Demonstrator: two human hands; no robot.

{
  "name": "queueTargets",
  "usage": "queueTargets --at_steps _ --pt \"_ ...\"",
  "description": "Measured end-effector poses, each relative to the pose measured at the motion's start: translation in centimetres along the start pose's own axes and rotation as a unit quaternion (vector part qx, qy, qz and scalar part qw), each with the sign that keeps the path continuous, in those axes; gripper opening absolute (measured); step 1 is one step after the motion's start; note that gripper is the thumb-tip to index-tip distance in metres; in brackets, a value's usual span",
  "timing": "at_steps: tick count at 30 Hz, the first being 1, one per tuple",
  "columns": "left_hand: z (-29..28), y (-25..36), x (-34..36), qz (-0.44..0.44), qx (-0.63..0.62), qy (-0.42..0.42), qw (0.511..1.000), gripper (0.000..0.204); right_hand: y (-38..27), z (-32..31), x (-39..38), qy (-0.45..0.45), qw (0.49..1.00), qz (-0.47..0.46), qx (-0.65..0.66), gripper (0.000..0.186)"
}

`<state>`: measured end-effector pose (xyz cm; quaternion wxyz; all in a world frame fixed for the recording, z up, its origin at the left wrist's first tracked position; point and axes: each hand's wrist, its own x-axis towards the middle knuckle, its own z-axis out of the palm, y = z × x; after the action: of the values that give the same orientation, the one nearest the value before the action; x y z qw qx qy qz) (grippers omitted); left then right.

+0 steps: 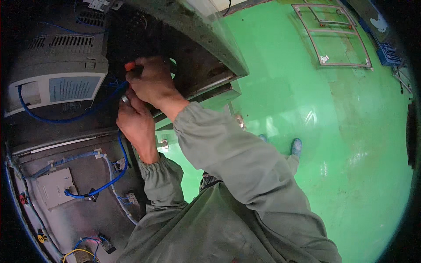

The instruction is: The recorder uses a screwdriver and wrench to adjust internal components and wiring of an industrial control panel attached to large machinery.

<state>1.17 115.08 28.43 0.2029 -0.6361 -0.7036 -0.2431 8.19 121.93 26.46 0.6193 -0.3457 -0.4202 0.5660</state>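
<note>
Inside a dark metal cabinet, my two hands work close together beside a grey-white box-shaped drive unit (59, 74). My right hand (153, 81) is closed, with a small orange-red object (130, 66) showing at its fingertips; the rest of that object is hidden. Just below it, my left hand (137, 125) is closed around a blue cable (125, 151), and a metal ring shows on a finger. The cable's lower run loops down to a flat grey panel module (58, 187) on the cabinet door. Another blue run goes from near my fingers to the drive unit's front.
The open cabinet door (105, 228) carries bundled wires and small connectors at lower left. A metal cabinet edge (219, 44) stands right of my hands. On the green floor (351, 131) lies a metal frame (337, 30), with a blue crate (388, 55) farther right.
</note>
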Motion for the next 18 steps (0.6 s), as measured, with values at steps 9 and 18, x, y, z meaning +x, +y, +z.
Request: queueTargets --at_steps 9,18 --pt "-0.1 -0.3 1.2 -0.168 -0.332 -0.065 0.926 0.048 -0.6 1.1 0.1 0.091 0.994 -0.047 -0.036 0.016" --pt "-0.5 -0.9 1.0 -0.307 -0.581 -0.199 0.727 0.041 -1.8 -0.2 -0.4 -0.081 0.969 0.011 -0.231 0.033"
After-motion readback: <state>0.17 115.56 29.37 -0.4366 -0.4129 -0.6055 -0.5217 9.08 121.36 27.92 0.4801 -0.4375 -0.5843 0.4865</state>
